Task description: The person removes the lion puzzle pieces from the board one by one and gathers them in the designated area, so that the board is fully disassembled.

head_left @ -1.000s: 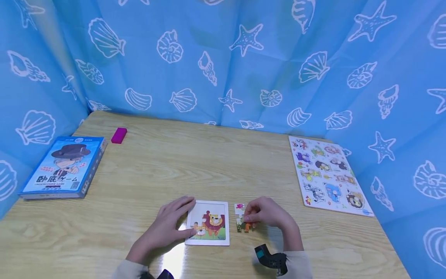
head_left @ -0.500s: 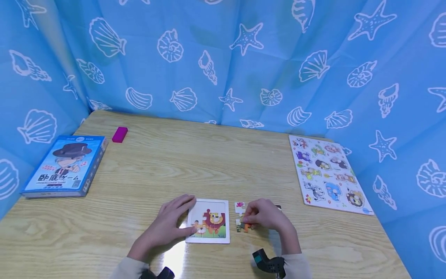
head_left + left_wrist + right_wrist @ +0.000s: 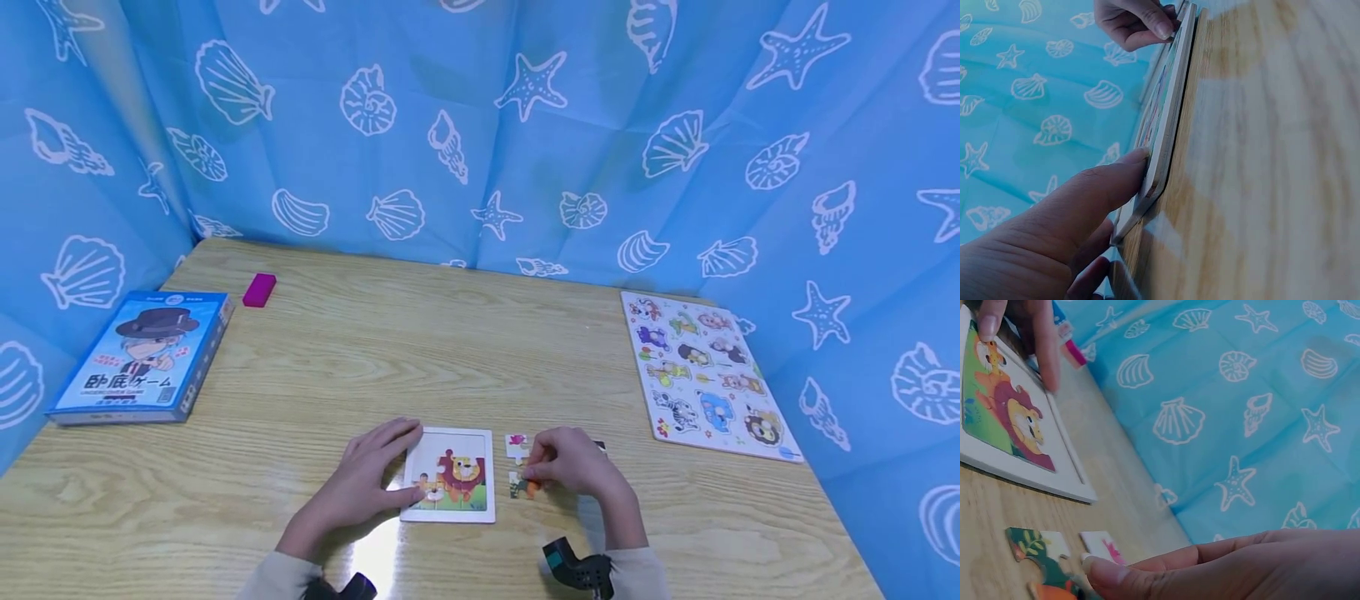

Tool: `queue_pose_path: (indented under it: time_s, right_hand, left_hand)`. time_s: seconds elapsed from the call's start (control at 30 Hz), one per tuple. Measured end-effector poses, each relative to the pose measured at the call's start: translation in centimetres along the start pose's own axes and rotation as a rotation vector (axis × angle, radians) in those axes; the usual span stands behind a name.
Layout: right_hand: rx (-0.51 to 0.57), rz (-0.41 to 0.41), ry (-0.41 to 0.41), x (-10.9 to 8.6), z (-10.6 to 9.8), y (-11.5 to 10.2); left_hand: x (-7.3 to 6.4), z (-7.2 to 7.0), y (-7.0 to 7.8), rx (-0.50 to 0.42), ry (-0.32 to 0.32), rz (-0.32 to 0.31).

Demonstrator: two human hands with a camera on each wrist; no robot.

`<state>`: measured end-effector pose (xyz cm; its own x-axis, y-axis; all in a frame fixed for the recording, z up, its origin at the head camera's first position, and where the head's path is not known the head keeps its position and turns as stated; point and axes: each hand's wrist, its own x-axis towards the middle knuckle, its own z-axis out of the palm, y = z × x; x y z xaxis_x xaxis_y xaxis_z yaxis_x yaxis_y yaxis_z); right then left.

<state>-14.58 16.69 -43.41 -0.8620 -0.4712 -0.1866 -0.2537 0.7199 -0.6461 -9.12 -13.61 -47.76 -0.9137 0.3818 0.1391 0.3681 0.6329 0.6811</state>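
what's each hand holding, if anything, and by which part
Left hand: resting on the puzzle tray at its left side. Right hand: fingertips at an orange puzzle piece, though whether pinched cannot be told.

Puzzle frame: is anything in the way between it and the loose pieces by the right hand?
Nothing visible; only a strip of tabletop separates the frame from the loose pieces by the right hand. The left hand touches the frame's other side.
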Motion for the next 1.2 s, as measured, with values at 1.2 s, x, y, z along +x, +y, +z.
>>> queue_pose_path:
  time_s: [1.2]
  right_hand:
    - [0.041, -0.196, 0.011, 3.7, 5.1, -5.2]
  left_hand:
    - [-0.1, 0.0, 0.0, 0.008, 0.009, 0.024]
